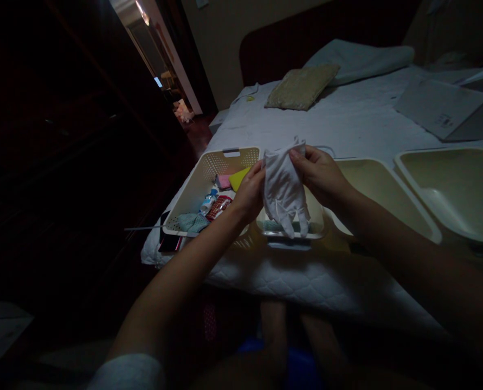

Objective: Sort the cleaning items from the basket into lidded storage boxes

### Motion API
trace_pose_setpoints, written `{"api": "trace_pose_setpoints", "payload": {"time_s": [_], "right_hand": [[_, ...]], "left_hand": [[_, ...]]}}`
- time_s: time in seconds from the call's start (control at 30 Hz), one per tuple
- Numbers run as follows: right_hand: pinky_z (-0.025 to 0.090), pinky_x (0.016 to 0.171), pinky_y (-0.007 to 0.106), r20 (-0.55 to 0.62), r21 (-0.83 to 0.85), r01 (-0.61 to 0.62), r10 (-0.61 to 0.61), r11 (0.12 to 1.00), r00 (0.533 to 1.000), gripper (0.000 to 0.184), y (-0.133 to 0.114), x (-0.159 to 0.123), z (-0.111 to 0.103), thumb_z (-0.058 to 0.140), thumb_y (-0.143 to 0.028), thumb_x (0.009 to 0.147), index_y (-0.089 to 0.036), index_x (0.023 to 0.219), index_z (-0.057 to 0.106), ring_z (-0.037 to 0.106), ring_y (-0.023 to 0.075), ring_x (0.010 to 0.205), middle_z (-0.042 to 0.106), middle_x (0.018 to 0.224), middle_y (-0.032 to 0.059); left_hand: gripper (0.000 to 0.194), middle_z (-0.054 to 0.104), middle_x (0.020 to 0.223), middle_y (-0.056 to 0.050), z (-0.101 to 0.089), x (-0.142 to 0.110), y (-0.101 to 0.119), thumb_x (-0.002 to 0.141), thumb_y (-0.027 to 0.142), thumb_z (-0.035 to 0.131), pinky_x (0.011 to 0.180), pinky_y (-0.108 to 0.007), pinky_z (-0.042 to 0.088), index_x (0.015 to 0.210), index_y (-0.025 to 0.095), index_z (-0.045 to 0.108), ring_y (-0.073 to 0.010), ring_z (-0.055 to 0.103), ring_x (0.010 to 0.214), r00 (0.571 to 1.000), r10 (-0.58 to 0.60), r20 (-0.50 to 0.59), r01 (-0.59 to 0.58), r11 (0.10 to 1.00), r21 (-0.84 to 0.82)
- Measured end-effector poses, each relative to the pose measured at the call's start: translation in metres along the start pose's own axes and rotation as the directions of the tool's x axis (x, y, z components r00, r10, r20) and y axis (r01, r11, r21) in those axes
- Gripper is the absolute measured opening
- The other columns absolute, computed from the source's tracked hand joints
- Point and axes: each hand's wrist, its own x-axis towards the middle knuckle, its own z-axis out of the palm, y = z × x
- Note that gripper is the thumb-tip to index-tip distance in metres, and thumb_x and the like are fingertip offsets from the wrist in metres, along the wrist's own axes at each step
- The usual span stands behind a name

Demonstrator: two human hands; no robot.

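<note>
A white cloth glove (284, 181) hangs between my hands, its fingers pointing down. My left hand (249, 192) pinches its left edge, and my right hand (320, 172) grips the upper right corner with the thumb in front. Below the glove is a cream basket (319, 216), mostly covered by it, with something teal at the bottom. To the left stands a perforated cream basket (188, 189). Inside it lie a yellow item (238, 177), a pink and grey item (223, 182), a small white and blue bottle (207, 202), a red patterned packet (220, 207) and a teal knitted item (193, 222).
Two more cream baskets, one in the middle right (383, 189) and one at the far right (452, 184), line the bed's near edge. A beige pillow (302, 86), a pale folded quilt (359, 59) and an open white box (440, 108) lie behind. A dark phone-like object (170, 242) is at the left corner.
</note>
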Motion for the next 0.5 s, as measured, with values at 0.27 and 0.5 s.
{"api": "trace_pose_setpoints", "payload": {"time_s": [0.27, 0.5], "right_hand": [[0.05, 0.068, 0.029, -0.089, -0.014, -0.019, 0.018, 1.0, 0.996, 0.024, -0.001, 0.0, 0.002, 0.061, -0.045, 0.084, -0.022, 0.079, 0.058, 0.061, 0.017, 0.077, 0.064, 0.08, 0.0034], [0.047, 0.062, 0.026, -0.112, -0.059, 0.077, -0.083, 0.995, 0.99, 0.026, 0.001, 0.001, -0.001, 0.066, -0.044, 0.08, -0.02, 0.078, 0.059, 0.057, 0.0133, 0.07, 0.061, 0.076, 0.0014]], "left_hand": [[0.012, 0.07, 0.103, -0.003, -0.001, -0.004, -0.005, 0.083, 0.021, 0.057, 0.094, -0.032, 0.047, 0.091, 0.018, 0.065, -0.0203, 0.06, 0.112, 0.991, 0.132, 0.028, -0.132, 0.991, -0.003], [0.024, 0.069, 0.092, 0.0, -0.015, 0.006, -0.017, 0.073, 0.028, 0.074, 0.09, -0.03, 0.045, 0.094, 0.02, 0.064, -0.0175, 0.062, 0.097, 0.965, 0.243, 0.095, -0.254, 0.958, 0.132]]}}
